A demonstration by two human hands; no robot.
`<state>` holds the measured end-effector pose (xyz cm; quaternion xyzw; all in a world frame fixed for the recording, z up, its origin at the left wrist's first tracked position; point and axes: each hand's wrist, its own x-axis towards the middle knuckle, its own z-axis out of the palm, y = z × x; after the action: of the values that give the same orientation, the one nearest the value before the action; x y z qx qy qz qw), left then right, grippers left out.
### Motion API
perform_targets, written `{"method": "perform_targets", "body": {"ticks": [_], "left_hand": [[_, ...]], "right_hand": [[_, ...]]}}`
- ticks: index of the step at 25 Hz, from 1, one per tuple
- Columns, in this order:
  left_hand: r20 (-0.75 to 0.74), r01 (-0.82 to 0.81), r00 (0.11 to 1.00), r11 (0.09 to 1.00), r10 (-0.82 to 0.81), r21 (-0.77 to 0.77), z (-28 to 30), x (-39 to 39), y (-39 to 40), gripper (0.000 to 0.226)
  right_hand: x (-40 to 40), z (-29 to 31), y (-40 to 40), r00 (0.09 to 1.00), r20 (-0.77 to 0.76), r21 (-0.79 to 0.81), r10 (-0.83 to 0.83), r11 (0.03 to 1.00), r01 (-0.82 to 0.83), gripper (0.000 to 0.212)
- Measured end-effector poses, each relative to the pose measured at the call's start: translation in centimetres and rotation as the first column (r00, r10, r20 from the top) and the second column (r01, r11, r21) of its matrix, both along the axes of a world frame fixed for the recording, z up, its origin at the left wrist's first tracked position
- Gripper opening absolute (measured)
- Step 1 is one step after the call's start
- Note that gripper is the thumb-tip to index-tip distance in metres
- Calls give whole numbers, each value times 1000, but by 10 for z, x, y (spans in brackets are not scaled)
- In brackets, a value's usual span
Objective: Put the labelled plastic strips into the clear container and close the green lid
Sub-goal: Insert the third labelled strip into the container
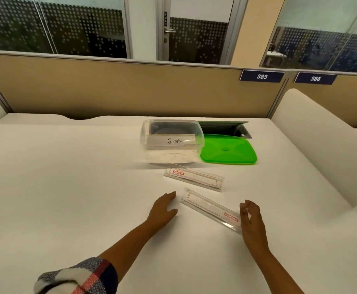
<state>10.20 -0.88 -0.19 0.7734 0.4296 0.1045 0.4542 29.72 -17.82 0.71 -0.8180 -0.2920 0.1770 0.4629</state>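
Reaching forward over the white desk (67,177), both bare forearms angle in from the near edge toward the nearer plastic strip (210,209), which lies flat and slanted between the two hands. The left hand (162,211) rests palm-down on the desk, fingers together and pointing away, just beside the strip's far end and holding nothing. The right hand (250,219) stands on edge at the strip's near, red-labelled end, fingers loosely curled and spread apart — whether they touch the strip I cannot tell, but they are not clamped on it. A second strip (194,179) lies flat farther in, just in front of the clear container (171,143). That container sits open toward the desk's far edge, with a strip marked "GIRAFEE" (171,141) leaning inside it. The green lid (228,150) lies flat on the desk — touching the container's right side, in front of a dark cable hatch (224,127).
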Motion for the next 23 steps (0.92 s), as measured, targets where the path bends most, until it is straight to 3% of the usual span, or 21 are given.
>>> {"method": "perform_targets", "body": {"ticks": [7,14,23], "left_hand": [[-74,28,997,998,-24,51,-13,1,2,62],[-45,6,999,992,0,123,-19,1,2,67],[81,-116,991,984,105,138,-20,-6,1,53]], "right_hand": [[-10,-23,-7,1000,9,27,-8,1000,7,33],[1,-34,-3,977,94,-39,191,981,-188,18],[2,-38,3,938,218,-108,269,962,-251,72]]}}
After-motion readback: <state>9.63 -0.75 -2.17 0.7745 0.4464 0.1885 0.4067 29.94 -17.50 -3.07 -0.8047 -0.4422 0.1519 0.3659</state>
